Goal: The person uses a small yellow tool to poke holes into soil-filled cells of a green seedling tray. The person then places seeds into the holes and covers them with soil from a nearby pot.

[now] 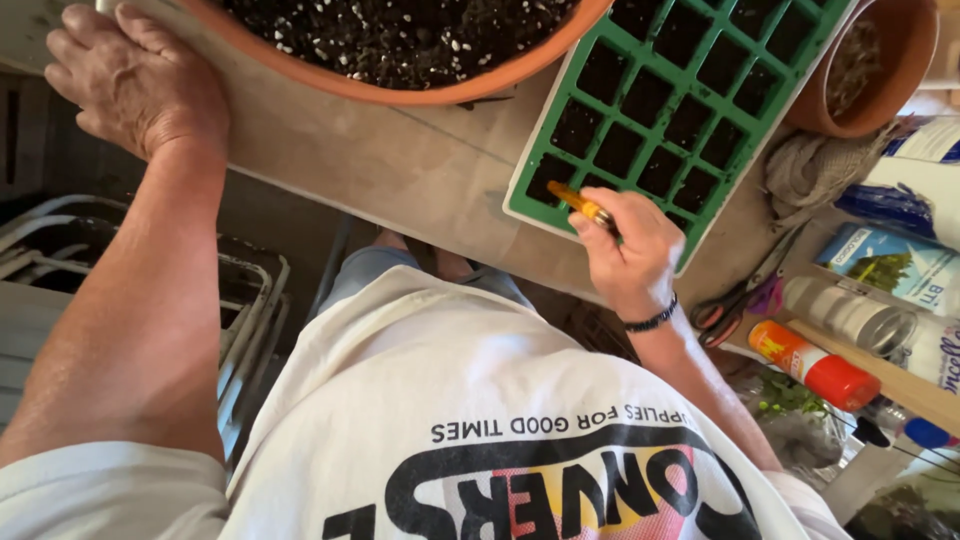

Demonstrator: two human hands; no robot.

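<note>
Poking into soil: a short yellow-orange pencil-like stick [582, 203] is pinched in the fingers [600, 222] of the right hand [632, 255], its free end angled toward 10 o'clock and resting over a near-edge cell of the green seed tray [530, 165]. The tray, a grid of square cells filled with dark soil, lies tilted on the tabletop [400, 160], running from the hand toward 1 o'clock. Judged from this pose, the step in hand is working the soil of a single cell in the row nearest the body; whether the tip is in the soil or just above it cannot be told. The next move would call for a short, controlled shift to a neighbouring cell, keeping the stick steep and the wrist low.

At 10 o'clock of the tray sits a wide terracotta bowl [420, 90] of speckled potting mix. Well apart, at 9 o'clock, the left hand [130, 80] lies flat, fingers spread, on the tabletop corner, holding nothing. At 2 o'clock of the tray stands a smaller terracotta pot [900, 60]. At 4 o'clock of the right hand lie red-handled scissors [730, 305], an orange tube with a red cap [810, 365], and several packets and bottles.
</note>
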